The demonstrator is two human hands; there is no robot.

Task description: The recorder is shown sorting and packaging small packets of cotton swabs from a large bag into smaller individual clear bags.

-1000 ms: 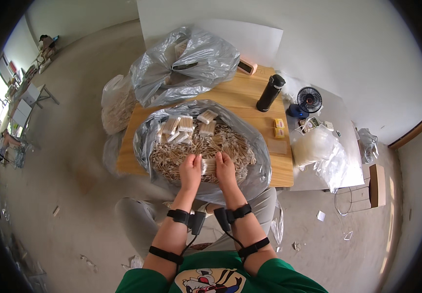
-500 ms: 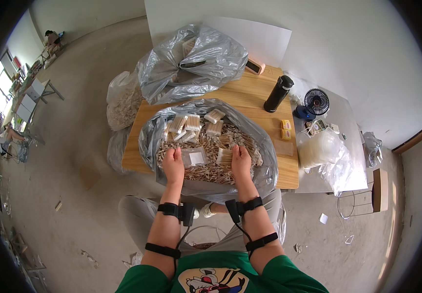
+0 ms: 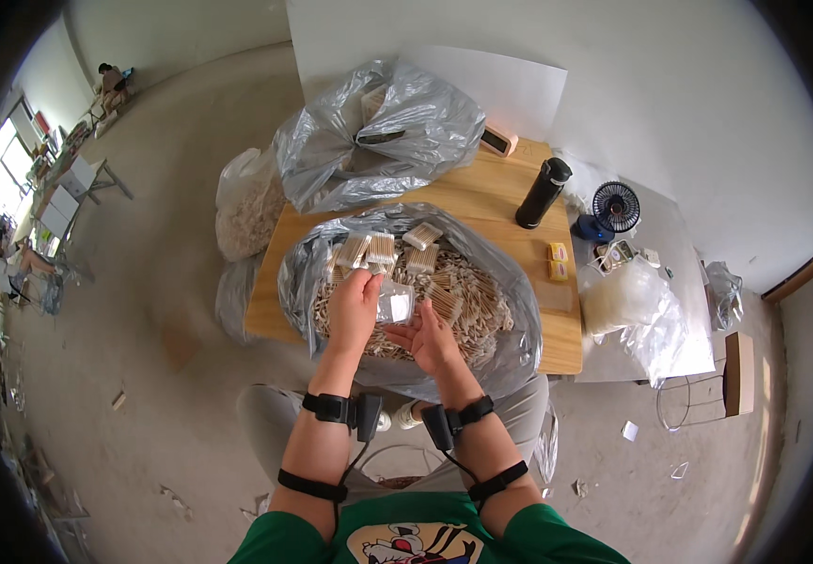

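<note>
A small clear plastic bag (image 3: 394, 306) with a white patch is pinched at its left edge by my left hand (image 3: 354, 312). My right hand (image 3: 433, 340) is beside the bag's lower right edge, fingers stretched out and apart; whether they touch the plastic I cannot tell. Below both hands, loose cotton swabs (image 3: 481, 305) fill a large open grey plastic sack (image 3: 519, 324). On the heap's far side lie several clear packs of cotton swabs (image 3: 381, 248). A bundle of cotton swabs (image 3: 444, 303) lies just beyond my right fingertips.
The sack rests on a wooden table (image 3: 557, 329). Behind it bulges another grey sack (image 3: 378, 132). To the right stand a black bottle (image 3: 544, 193), small yellow boxes (image 3: 558, 261) and a fan (image 3: 616, 207). A translucent bag (image 3: 248, 207) sits left of the table.
My left hand has lifted the small clear bag off the swabs. My right hand has moved left and nearer to me, beside the bag, and its fingers have spread.
</note>
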